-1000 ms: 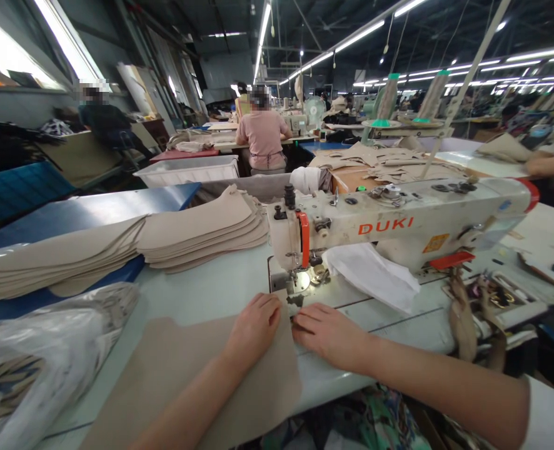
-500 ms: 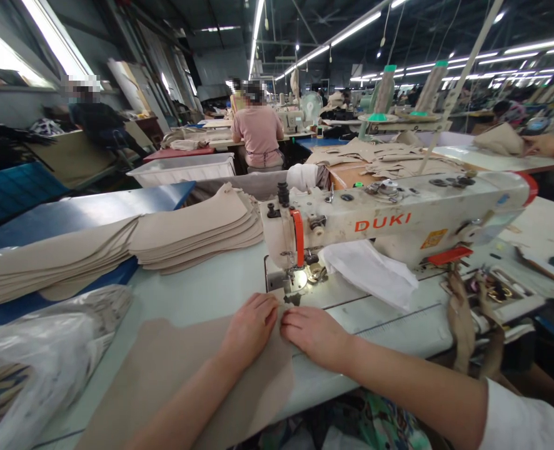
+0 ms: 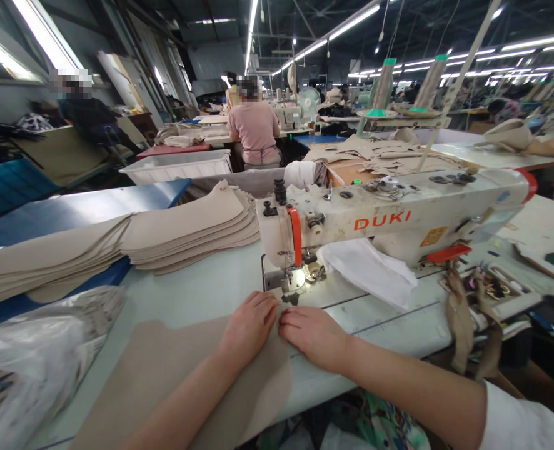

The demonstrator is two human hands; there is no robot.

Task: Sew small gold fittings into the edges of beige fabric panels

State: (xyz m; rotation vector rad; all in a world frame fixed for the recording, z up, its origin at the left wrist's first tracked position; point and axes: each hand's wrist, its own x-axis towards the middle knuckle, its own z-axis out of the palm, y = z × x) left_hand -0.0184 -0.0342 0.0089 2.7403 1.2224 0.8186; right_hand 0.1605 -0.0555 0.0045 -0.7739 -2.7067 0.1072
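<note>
A large beige fabric piece lies on the sewing table, its narrow far end close to the needle area. My left hand rests on that end with fingers curled and pressed together on the edge. Against the same edge from the right, my right hand pinches the fabric, its fingertips nearly meeting the left ones. Just beyond both hands stands the white DUKI sewing machine; its lit needle plate is a little ahead of the fabric's tip. The fingertips hide part of the fabric edge.
Stacks of beige cut pieces lie at the left, near a clear plastic bag. A white cloth sits under the machine arm. Beige straps hang by a parts tray at right. Co-workers sit farther back.
Both hands and the fabric hold almost the same place at the machine. The whole view has shifted slightly. At far right, a co-worker's hand has moved a beige piece a little.
</note>
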